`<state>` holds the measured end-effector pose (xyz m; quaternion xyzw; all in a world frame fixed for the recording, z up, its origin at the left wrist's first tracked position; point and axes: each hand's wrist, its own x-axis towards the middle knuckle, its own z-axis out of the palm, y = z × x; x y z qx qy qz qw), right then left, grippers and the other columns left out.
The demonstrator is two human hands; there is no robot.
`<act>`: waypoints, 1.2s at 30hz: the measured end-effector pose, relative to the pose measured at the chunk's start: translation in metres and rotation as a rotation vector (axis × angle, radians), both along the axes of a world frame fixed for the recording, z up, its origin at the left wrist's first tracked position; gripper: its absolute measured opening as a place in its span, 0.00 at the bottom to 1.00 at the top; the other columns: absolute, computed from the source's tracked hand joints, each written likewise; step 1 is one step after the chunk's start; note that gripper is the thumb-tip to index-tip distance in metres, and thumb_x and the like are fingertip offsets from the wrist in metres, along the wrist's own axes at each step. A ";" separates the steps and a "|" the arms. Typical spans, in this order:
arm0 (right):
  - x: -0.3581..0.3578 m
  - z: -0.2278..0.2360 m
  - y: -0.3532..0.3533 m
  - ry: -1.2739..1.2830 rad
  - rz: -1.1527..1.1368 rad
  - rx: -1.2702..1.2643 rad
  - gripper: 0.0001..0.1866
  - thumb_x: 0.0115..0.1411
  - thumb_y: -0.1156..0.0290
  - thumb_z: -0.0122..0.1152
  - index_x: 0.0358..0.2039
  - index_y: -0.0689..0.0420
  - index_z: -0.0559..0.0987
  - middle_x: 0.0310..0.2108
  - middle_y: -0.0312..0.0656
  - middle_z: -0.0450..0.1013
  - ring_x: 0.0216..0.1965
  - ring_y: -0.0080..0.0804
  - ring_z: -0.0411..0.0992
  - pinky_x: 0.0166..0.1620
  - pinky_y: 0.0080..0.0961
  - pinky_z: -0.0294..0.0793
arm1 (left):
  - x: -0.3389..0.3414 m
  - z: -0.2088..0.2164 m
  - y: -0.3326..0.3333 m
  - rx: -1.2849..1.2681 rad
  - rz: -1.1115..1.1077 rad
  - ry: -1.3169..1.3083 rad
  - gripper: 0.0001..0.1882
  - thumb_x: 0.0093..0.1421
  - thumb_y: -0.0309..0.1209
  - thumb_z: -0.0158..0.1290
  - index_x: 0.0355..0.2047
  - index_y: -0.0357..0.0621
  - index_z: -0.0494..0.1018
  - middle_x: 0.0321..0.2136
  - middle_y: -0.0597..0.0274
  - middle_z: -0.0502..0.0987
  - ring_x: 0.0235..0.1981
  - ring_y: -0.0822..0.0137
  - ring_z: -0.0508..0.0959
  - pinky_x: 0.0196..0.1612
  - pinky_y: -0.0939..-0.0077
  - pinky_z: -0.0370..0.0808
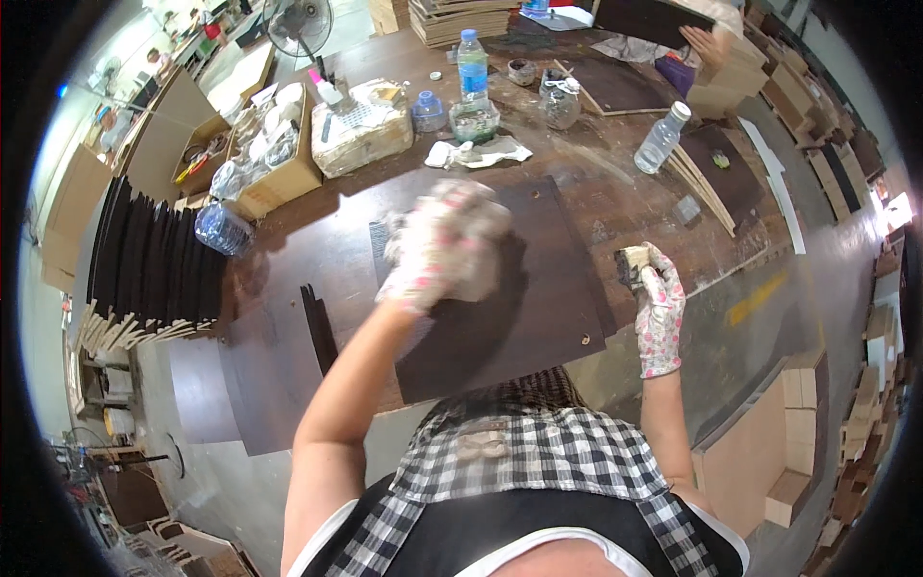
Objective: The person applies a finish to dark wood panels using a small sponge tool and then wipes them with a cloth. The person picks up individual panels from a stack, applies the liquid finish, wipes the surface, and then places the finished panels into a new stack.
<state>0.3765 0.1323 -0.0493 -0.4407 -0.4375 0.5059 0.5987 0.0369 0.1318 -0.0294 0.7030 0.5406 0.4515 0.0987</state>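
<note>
My left hand (428, 252), in a white glove with pink dots, is over a dark brown flat panel (461, 346) on the table. It is closed on a whitish rag (481, 255) bunched against the panel; both are smeared by motion. Off the panel's right side, near the table's front edge, my right hand (660, 306) wears a matching glove. Its fingers pinch a small pale block (633, 262) with a blackened, stained end; I cannot tell whether it is sponge or wood. A narrow dark strip (317, 327) lies left of my left forearm.
Dark slats (154, 255) stand stacked at the left, beside a clear plastic jug (223, 229) and a filled carton (279, 183). Behind the panel are a wrapped block (361, 135), a blue-labelled bottle (472, 67) and jars. A clear bottle (663, 139) stands right; another person handles a dark board (649, 21).
</note>
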 end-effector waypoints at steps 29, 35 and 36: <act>-0.122 0.017 -0.014 -0.143 0.693 0.064 0.25 0.69 0.71 0.53 0.66 0.61 0.66 0.54 0.43 0.74 0.55 0.30 0.72 0.59 0.26 0.71 | -0.114 -0.069 -0.270 -0.933 0.106 -0.614 0.33 0.43 0.45 0.67 0.50 0.46 0.73 0.46 0.58 0.78 0.53 0.54 0.73 0.60 0.59 0.68; -0.153 0.041 0.009 -0.056 0.597 -0.022 0.21 0.71 0.73 0.48 0.64 0.59 0.68 0.54 0.43 0.72 0.52 0.29 0.73 0.55 0.29 0.77 | -0.078 -0.056 -0.341 -1.056 0.511 0.872 0.16 0.62 0.48 0.52 0.31 0.51 0.78 0.23 0.65 0.75 0.39 0.68 0.77 0.54 0.67 0.70; -0.154 0.043 0.011 -0.072 0.605 -0.013 0.21 0.71 0.73 0.48 0.64 0.60 0.68 0.54 0.43 0.72 0.52 0.29 0.73 0.56 0.29 0.76 | -0.082 -0.067 -0.349 -0.966 0.581 0.928 0.16 0.64 0.47 0.50 0.26 0.51 0.75 0.19 0.65 0.73 0.34 0.68 0.75 0.49 0.68 0.69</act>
